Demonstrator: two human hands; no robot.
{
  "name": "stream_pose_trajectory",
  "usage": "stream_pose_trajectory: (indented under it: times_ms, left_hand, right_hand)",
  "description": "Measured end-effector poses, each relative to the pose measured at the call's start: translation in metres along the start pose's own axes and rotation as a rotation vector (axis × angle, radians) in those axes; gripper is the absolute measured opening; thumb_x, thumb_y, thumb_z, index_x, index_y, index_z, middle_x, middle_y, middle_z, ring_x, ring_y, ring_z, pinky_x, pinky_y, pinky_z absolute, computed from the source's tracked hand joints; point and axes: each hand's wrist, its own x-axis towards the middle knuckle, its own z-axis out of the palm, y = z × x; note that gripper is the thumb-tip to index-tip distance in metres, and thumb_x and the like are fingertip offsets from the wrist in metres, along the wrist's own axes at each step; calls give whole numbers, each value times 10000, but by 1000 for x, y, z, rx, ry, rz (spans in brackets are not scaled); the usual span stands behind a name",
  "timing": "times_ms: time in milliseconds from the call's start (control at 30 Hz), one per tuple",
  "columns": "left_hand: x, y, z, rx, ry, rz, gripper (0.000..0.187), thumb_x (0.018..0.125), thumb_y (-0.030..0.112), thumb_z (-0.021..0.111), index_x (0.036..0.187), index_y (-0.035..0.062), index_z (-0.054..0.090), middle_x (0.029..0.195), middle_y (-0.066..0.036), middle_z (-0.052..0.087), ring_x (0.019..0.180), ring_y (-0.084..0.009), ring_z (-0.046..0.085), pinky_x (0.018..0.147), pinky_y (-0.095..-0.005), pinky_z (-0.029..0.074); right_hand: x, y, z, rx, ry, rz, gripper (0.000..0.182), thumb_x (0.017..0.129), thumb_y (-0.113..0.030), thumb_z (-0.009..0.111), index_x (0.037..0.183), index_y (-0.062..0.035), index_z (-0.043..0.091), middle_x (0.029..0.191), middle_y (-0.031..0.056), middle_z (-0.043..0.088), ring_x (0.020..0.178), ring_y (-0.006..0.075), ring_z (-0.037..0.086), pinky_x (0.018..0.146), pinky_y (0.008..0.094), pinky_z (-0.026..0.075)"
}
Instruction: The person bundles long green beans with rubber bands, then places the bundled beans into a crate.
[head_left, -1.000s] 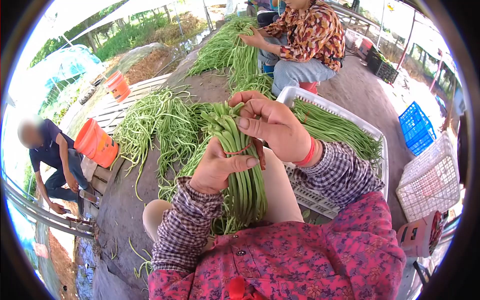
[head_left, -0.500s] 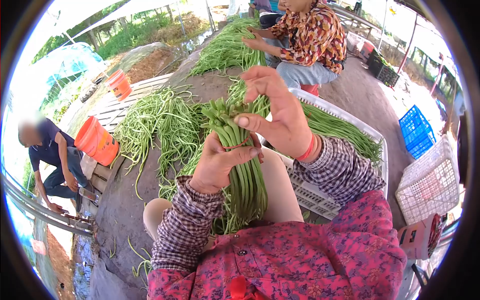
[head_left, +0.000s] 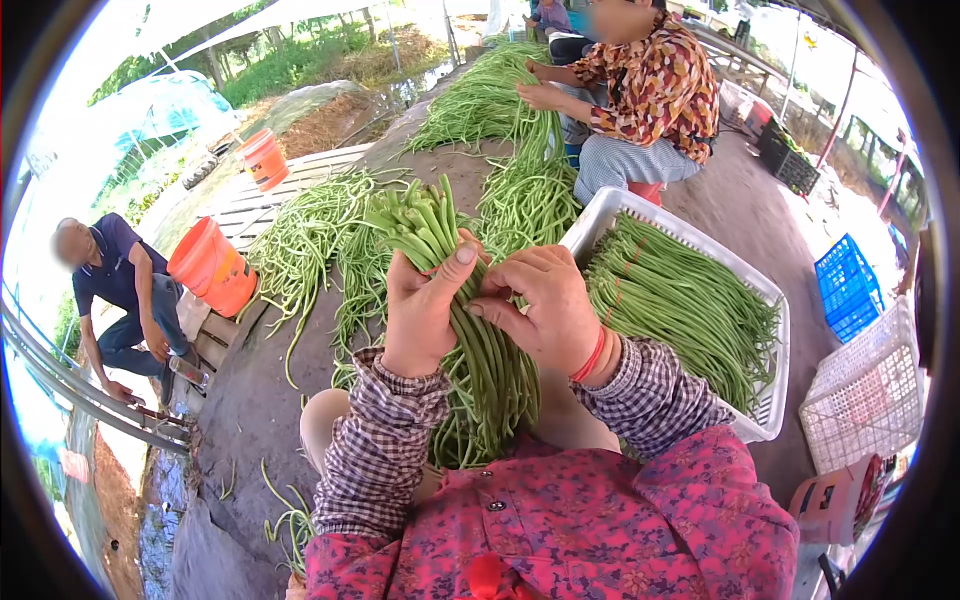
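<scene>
My left hand (head_left: 422, 312) grips a thick bundle of long green beans (head_left: 478, 350) upright over my lap, thumb pressed across the front. My right hand (head_left: 540, 308) is closed on the same bundle from the right, fingertips meeting the left thumb. A red band sits on my right wrist (head_left: 590, 357). The rubber band on the bundle is hidden by my fingers. The cut bean tips (head_left: 410, 215) fan out above both hands.
A white crate (head_left: 770, 400) full of bundled beans stands at my right. Loose beans (head_left: 310, 240) cover the ground ahead. A person in a patterned shirt (head_left: 650, 90) sorts beans at the back. Orange buckets (head_left: 210, 265) and a crouching person (head_left: 115, 290) are at left; blue (head_left: 848, 285) and white crates (head_left: 868, 385) at right.
My right hand came down from above the bundle and closed onto its side beside my left thumb. The bundle shifted slightly up and left; the view moved toward the white crate.
</scene>
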Motion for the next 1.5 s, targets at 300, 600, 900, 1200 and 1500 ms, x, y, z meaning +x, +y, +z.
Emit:
stream_pose_trajectory:
  times_ms: [300, 600, 900, 1200, 1500]
  left_hand:
    - [-9, -13, -5, 30, 11, 37, 200, 854, 145, 659, 959, -9, 587, 857, -21, 596, 734, -87, 526, 650, -236, 419]
    - [-12, -14, -11, -190, 15, -121, 268, 870, 181, 631, 1028, -10, 530, 948, -88, 575, 769, -138, 577, 674, -275, 497]
    - [-2, -12, -20, -331, -59, -127, 259, 802, 48, 654, 1028, -20, 549, 926, -81, 599, 792, -149, 604, 687, -282, 516]
    - [1, -18, -32, -481, -80, -111, 295, 821, 92, 630, 1074, -11, 520, 1021, -127, 576, 908, -210, 600, 763, -345, 530]
    - [-1, -23, -39, -555, 7, -90, 277, 893, 154, 570, 1107, -11, 510, 1076, -137, 562, 997, -224, 565, 857, -376, 498]
  right_hand:
    - [-12, 4, 8, 216, -92, 165, 212, 690, -119, 750, 760, -42, 565, 700, 57, 576, 683, 248, 549, 640, 331, 414]
    - [4, 18, -3, 329, -333, -36, 196, 724, -79, 710, 795, -22, 536, 761, 86, 533, 748, 280, 503, 683, 362, 417]
    - [11, 9, -17, 529, -351, 293, 135, 740, -68, 711, 810, -34, 601, 793, 56, 564, 728, 181, 570, 653, 297, 462]
    - [2, 5, 16, 452, -16, 144, 153, 713, 35, 699, 835, -4, 615, 779, 76, 575, 693, 192, 584, 621, 281, 470]
    - [-2, 11, 31, 177, 53, 14, 202, 638, -84, 765, 778, -39, 626, 739, 87, 586, 713, 275, 575, 634, 346, 469]
